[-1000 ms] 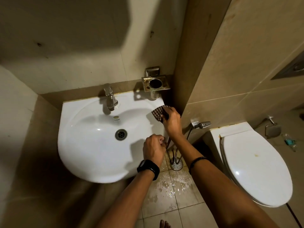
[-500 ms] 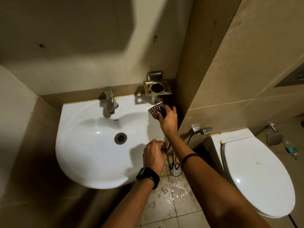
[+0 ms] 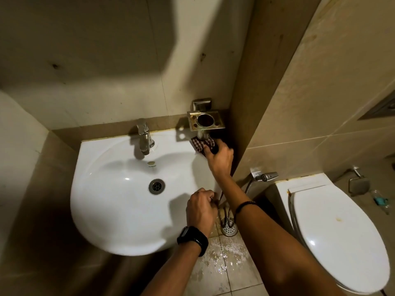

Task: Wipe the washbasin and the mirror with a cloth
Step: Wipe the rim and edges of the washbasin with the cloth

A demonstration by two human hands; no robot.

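1. Two hands show: my right hand (image 3: 220, 159) pinches the checked cloth (image 3: 202, 144) against the back right corner of the washbasin (image 3: 119, 210), upper middle of the frame, just under the metal holder (image 3: 206, 120).
2. My left hand (image 3: 201, 208) is curled at the washbasin's right edge, centre frame; I cannot tell whether it grips the rim.
3. I judge the cloth light, soft and floppy, so bunching it in the fingertips suits; a loose corner could snag the holder.
4. The washbasin looks hard, glossy and probably slippery when wet.
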